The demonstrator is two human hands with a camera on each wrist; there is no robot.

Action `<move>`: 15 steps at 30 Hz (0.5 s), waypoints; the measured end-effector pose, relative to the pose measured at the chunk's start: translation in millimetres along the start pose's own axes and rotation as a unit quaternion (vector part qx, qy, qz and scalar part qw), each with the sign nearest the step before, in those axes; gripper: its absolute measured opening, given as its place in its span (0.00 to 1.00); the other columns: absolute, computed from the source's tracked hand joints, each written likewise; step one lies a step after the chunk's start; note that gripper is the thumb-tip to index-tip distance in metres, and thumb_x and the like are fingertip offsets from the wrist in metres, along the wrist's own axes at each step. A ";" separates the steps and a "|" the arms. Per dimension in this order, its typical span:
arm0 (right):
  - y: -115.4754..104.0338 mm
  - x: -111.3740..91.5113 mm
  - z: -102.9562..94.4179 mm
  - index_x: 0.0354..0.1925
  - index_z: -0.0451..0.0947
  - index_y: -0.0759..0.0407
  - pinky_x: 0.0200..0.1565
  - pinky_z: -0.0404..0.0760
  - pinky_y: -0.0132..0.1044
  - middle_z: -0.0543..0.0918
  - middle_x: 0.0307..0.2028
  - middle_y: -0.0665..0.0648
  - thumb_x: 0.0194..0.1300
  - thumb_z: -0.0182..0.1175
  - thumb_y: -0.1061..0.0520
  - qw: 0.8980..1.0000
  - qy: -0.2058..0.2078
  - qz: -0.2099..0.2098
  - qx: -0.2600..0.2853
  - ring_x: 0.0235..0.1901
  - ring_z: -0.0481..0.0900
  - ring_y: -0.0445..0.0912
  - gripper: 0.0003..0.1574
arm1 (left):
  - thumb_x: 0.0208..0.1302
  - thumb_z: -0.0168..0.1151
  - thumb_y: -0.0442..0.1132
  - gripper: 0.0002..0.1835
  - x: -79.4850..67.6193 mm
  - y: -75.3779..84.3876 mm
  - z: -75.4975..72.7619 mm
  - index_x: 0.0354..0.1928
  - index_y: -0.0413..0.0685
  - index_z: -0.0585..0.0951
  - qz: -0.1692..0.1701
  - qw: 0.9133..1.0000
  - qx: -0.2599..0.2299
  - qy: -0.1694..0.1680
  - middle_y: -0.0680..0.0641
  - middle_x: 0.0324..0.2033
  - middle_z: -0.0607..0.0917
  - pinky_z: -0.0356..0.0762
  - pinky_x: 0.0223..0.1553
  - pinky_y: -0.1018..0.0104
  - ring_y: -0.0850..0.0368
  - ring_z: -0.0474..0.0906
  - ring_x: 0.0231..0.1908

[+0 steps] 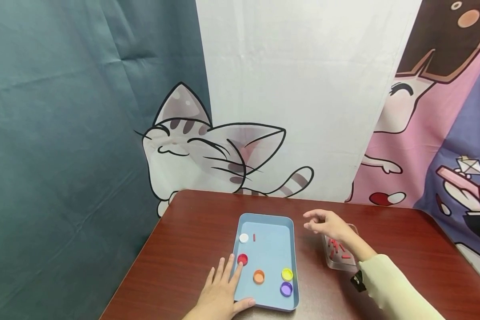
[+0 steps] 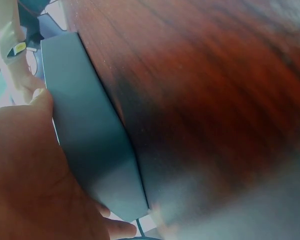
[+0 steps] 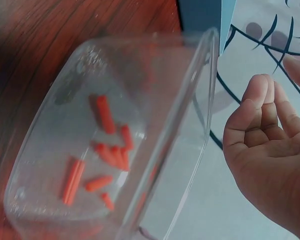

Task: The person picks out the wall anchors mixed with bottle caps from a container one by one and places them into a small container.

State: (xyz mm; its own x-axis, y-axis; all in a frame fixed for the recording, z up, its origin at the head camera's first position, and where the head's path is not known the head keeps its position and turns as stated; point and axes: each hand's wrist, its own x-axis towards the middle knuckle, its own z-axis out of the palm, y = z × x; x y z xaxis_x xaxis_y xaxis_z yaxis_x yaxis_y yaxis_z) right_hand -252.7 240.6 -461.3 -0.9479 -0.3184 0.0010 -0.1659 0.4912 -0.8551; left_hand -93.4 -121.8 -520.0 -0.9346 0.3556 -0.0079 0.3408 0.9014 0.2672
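Observation:
My left hand (image 1: 220,291) lies at the near left side of a light blue tray (image 1: 273,249), fingers spread and straight, index fingertip beside a red bottle cap (image 1: 242,258). In the left wrist view this hand (image 2: 35,170) rests along the tray's outer wall (image 2: 90,125). The right hand (image 1: 330,226) hovers between the tray and a clear plastic box (image 1: 342,266), fingers loosely bent, nothing visible in them. Several short red sticks (image 3: 106,115) lie in that box. One red stick (image 1: 254,238) lies in the tray beside a white cap (image 1: 244,238).
Also in the tray are an orange cap (image 1: 258,277), a yellow cap (image 1: 287,274) and a purple cap (image 1: 286,289). The brown wooden table (image 1: 196,231) ends at a printed cloth backdrop (image 1: 304,102) with a cartoon cat.

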 end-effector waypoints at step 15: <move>-11.8 15.0 30.2 0.55 0.79 0.67 0.30 0.74 0.31 0.79 0.27 0.53 0.64 0.68 0.58 1.000 -0.016 -0.015 0.004 0.28 0.76 0.44 0.23 | 0.60 0.50 0.79 0.54 -0.7 3.6 -4.4 0.78 0.49 0.61 0.004 1.000 0.015 0.005 0.38 0.78 0.55 0.58 0.68 0.32 0.32 0.54 0.75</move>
State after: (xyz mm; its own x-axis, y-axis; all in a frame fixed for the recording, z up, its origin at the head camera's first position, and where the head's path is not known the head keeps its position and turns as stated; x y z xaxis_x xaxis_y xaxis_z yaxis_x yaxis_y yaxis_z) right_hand -256.7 205.5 -466.9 -0.9332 -0.3593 0.0100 -0.1918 0.4744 -0.8592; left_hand -92.0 -119.9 -514.8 -0.9329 0.3601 0.0031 0.3505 0.9059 0.2377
